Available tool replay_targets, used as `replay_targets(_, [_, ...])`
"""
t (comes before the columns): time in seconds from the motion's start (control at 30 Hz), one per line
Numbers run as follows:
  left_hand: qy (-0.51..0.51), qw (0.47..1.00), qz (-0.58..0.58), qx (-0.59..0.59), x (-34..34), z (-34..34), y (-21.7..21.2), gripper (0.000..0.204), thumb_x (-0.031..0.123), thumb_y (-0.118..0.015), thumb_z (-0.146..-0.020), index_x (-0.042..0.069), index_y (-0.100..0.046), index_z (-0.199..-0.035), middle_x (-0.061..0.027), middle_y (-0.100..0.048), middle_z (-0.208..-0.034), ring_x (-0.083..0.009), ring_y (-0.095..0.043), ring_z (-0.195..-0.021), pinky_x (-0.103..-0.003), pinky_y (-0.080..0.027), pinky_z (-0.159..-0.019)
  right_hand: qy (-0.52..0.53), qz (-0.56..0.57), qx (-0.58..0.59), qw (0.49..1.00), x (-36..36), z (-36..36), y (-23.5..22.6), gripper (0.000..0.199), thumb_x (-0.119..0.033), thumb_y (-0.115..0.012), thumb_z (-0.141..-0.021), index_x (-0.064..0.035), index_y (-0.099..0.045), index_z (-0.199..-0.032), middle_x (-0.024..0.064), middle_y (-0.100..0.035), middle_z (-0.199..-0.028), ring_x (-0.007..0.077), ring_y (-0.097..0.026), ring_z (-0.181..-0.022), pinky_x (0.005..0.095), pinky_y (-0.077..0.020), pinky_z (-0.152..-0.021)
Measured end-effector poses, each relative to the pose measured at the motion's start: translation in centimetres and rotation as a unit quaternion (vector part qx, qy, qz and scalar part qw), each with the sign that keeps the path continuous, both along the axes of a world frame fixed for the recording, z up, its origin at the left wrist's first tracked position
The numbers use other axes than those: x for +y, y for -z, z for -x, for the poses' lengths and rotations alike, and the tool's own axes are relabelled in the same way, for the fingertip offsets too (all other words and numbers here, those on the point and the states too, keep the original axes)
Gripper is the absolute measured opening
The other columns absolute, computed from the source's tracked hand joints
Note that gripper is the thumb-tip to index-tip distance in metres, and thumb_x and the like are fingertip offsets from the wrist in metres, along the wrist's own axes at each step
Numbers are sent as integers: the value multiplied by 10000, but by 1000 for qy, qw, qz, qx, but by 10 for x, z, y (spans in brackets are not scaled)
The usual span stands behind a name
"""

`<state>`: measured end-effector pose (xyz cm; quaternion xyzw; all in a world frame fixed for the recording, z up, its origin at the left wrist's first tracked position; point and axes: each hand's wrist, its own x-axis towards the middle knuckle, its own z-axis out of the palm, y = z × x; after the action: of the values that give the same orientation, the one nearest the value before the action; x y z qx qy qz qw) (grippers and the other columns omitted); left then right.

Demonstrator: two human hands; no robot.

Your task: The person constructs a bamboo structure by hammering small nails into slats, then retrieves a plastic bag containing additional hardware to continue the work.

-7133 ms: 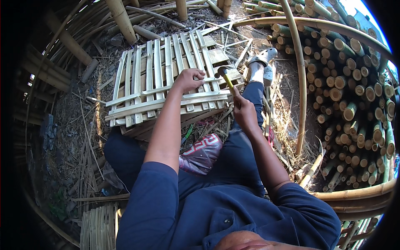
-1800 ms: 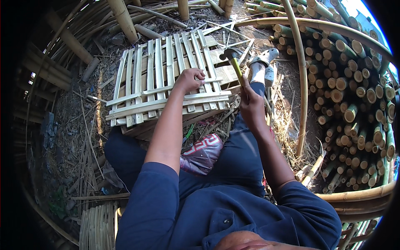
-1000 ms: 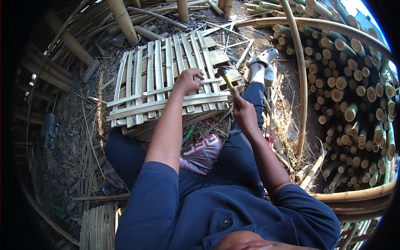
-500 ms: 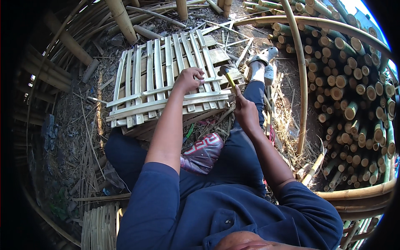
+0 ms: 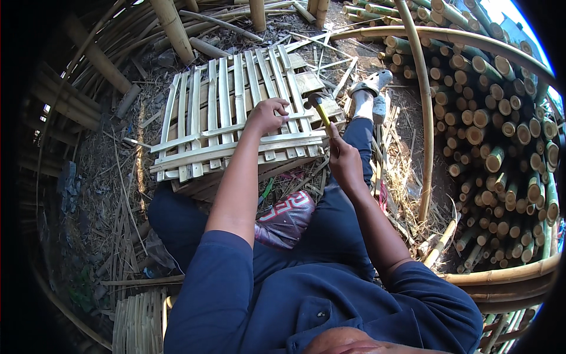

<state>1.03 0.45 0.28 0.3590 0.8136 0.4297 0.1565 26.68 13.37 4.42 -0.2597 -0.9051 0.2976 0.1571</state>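
Our right hand (image 5: 346,159) grips the hammer (image 5: 322,112) near our left hand (image 5: 268,116), whose hold we cannot tell, so a stray swing could bruise it or crack slats (image 5: 224,91).

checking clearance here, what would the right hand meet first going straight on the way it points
Beyond the held hammer, the right hand would probably meet the flat boards jutting from under the slatted panel; depth is unclear.

Slats (image 5: 224,94): pale split bamboo, smooth-looking, faint sheen
Hammer head (image 5: 315,98): dark metal
Hammer handle (image 5: 322,115): smooth-looking
Shirt (image 5: 277,295): matt cloth
Right-hand poles (image 5: 481,119): bamboo, matt cut ends
Left ground (image 5: 109,177): rough, dry litter
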Motion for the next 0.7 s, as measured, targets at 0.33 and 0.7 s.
replay_targets(0.33, [22, 995, 57, 80, -3, 3, 3, 82, 205, -802, -872, 159, -746, -832, -37, -607, -1531, -165, -452, -1515, -508, -94, -1348, 13, -38, 184, 982, 2, 4, -39, 604, -43, -595, -1023, -159, -457, -1600, 237, -630, -772, 336, -623, -670, 432, -495, -647])
replay_targets(0.7, [13, 995, 50, 82, -3, 1, -1, 86, 230, -796, -876, 156, -754, -860, -12, -650, -1483, -185, -596, -1378, -482, -138, -1348, 10, 22, 1, 1000, -7, 0, -10, 533, -169, -575, -1033, -248, -523, -1557, 244, -721, -928, 445, -710, -864, 524, -524, -763])
